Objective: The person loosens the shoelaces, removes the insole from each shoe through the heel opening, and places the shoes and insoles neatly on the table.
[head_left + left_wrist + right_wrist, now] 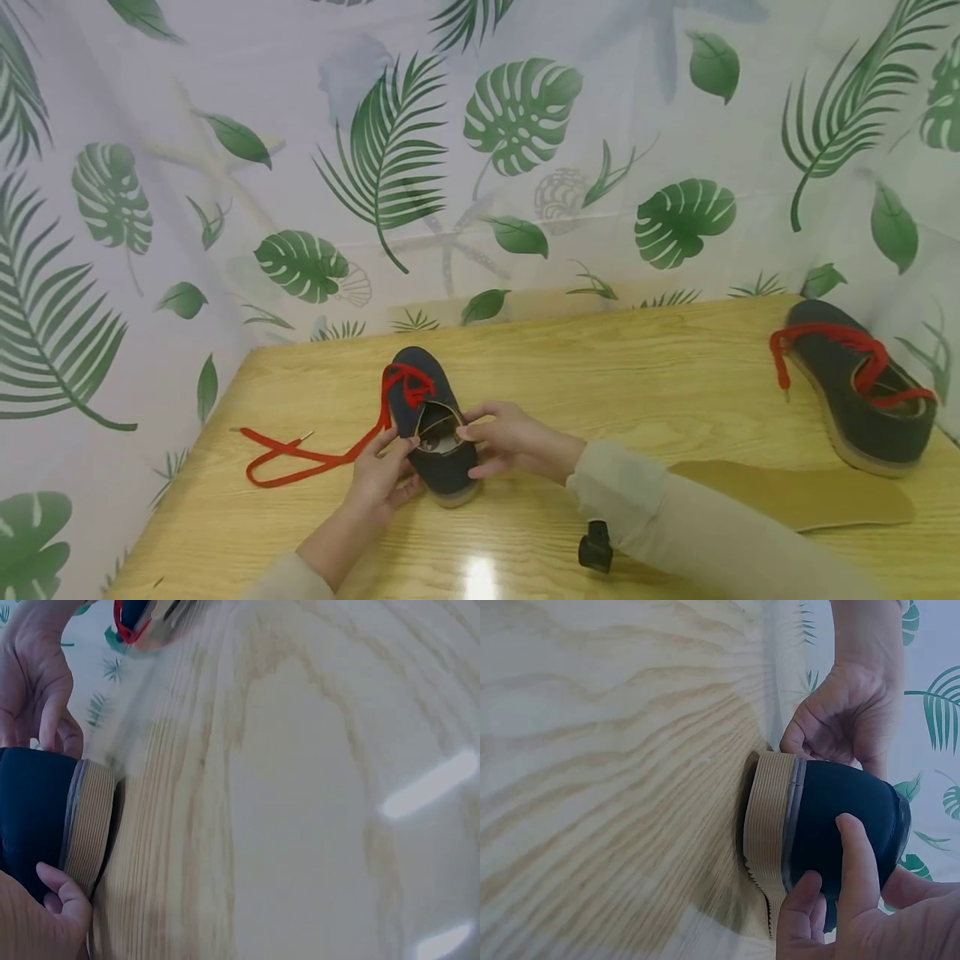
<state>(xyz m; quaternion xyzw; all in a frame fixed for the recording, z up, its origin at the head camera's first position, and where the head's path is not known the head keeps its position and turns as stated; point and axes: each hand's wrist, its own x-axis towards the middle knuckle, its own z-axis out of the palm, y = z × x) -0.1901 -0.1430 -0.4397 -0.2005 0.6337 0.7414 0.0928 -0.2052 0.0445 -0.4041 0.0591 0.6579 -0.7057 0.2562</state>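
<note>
A dark blue shoe [442, 473] with a tan ribbed sole stands on the table, toe pointing away. Its red lace [300, 454] runs loose out to the left, in a loop on the wood. On the left side of the opening, my left hand [382, 479] grips the collar, thumb at the rim. My right hand [513, 437] holds the opposite side, thumb over the rim and fingers along the outer wall. In the right wrist view, those fingers [859, 859] lie against the dark heel [840, 817]. The inside of the shoe is partly in shadow.
A second dark shoe [885, 425] with a red lace lies at the far right. A flat tan insole [810, 496] is partly behind my right sleeve. A small black device [596, 547] shows below that sleeve. Leaf-print cloth [510, 192] stands behind the wooden table [637, 375].
</note>
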